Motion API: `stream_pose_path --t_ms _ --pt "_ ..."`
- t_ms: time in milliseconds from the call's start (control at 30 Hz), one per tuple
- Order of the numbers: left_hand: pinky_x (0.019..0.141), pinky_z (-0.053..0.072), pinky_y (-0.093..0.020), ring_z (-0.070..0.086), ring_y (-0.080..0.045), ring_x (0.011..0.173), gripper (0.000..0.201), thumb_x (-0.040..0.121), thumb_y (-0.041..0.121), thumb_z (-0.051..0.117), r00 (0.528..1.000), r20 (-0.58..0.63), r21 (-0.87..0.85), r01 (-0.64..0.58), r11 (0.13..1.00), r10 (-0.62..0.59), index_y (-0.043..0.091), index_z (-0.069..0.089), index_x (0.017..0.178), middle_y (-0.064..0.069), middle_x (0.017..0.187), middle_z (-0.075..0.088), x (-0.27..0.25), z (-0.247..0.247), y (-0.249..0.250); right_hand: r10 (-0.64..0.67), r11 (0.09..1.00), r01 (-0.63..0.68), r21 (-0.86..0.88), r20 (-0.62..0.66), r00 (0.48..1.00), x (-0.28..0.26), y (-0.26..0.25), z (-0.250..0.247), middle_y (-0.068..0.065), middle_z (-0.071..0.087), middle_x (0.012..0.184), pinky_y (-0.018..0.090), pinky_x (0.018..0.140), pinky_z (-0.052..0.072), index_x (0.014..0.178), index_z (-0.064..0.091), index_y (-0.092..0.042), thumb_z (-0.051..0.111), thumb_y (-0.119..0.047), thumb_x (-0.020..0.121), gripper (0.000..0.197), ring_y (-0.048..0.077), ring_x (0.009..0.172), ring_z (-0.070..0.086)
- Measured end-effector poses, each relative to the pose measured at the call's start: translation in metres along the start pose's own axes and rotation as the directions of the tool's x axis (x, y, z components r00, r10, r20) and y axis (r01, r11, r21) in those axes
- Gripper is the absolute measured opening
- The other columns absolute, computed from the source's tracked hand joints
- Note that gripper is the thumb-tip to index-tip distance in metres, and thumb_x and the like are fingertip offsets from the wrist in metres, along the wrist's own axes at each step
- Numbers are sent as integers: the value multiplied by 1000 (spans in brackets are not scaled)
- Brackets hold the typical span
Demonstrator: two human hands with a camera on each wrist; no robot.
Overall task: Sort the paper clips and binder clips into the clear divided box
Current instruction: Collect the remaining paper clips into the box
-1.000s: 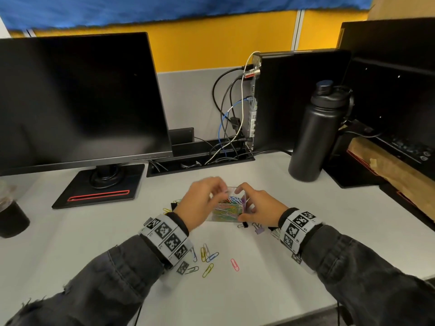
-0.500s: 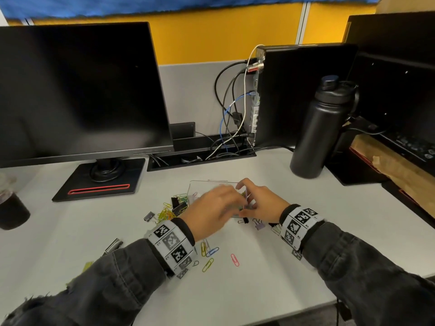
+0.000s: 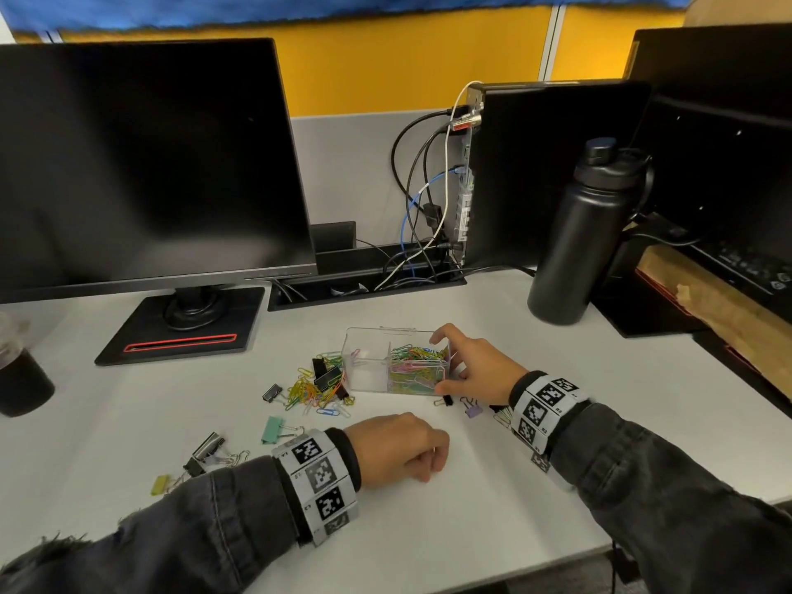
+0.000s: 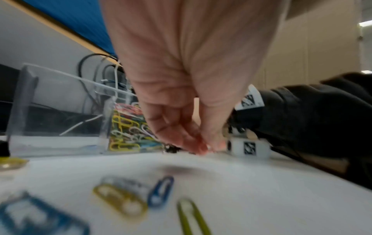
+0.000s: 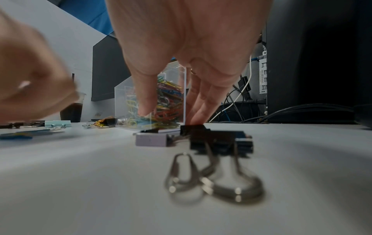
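The clear divided box (image 3: 368, 373) stands on the white desk; its right compartment is packed with coloured paper clips (image 3: 413, 364) and its left one is almost bare. My right hand (image 3: 445, 362) grips the box's right end, thumb on the near corner and fingers on the far corner, as the right wrist view shows (image 5: 171, 116). My left hand (image 3: 422, 465) is curled on the desk in front of the box. In the left wrist view its thumb and fingertips (image 4: 205, 147) pinch on what looks like a pink paper clip. A mixed pile of loose clips (image 3: 317, 388) lies left of the box.
A mint binder clip (image 3: 272, 430), a purple one (image 3: 473, 411) and black ones (image 5: 219, 143) lie around the hands. Behind stand a monitor (image 3: 141, 165) on its base (image 3: 180, 327), a cable tray (image 3: 364, 287) and a black bottle (image 3: 587, 233). A dark drink (image 3: 21, 379) stands far left.
My left hand has left the top of the box and come back towards me, down onto the desk. The right hand still holds the box's right end.
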State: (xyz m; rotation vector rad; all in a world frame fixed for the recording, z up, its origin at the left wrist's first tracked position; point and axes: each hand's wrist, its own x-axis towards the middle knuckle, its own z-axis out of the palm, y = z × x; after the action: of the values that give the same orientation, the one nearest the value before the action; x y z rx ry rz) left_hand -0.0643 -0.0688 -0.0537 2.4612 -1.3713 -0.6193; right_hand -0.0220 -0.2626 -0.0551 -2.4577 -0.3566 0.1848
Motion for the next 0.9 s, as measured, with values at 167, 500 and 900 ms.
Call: stream_pose_path --t_ms 167,500,900 --pt "77 40 -16 50 -6 84 11 94 16 51 823 -567 -43 15 999 -37 16 62 96 6 95 53 7 -50 -12 -13 1000 13 15 -6 1000 0 0 1 4 63 97 36 75 59 120 38 -23 75 -19 78 57 19 80 67" --pt "86 49 -31 51 -7 104 27 93 38 52 835 -526 7 193 981 -161 30 59 118 12 115 49 -8 -47 -22 9 1000 -10 22 13 1000 1 1 0 5 62 105 36 69 61 118 36 -29 75 -19 78 57 15 79 68" --pt "91 42 -27 48 -17 112 96 59 52 82 884 -33 77 467 881 -466 25 32 137 3 130 33 -67 -10 -28 49 998 -49 30 31 998 -1 -4 -1 4 61 108 34 60 61 119 35 -29 74 -18 80 56 16 78 68"
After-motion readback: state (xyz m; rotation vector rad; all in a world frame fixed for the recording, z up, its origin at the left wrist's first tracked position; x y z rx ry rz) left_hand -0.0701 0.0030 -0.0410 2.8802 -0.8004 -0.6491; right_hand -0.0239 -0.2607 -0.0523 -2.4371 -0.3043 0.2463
